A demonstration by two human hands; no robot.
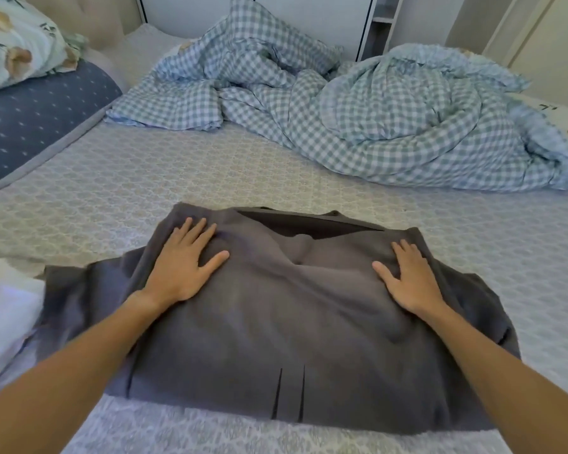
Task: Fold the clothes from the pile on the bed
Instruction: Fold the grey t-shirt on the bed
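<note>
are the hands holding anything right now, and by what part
Nothing is held. The left hand and right hand lie flat, fingers straight, pressing the grey garment near its far corners.

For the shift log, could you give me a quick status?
Left hand and right hand flat on grey garment. Garment spread on bed, unfolded. Checked duvet behind, clear.
</note>
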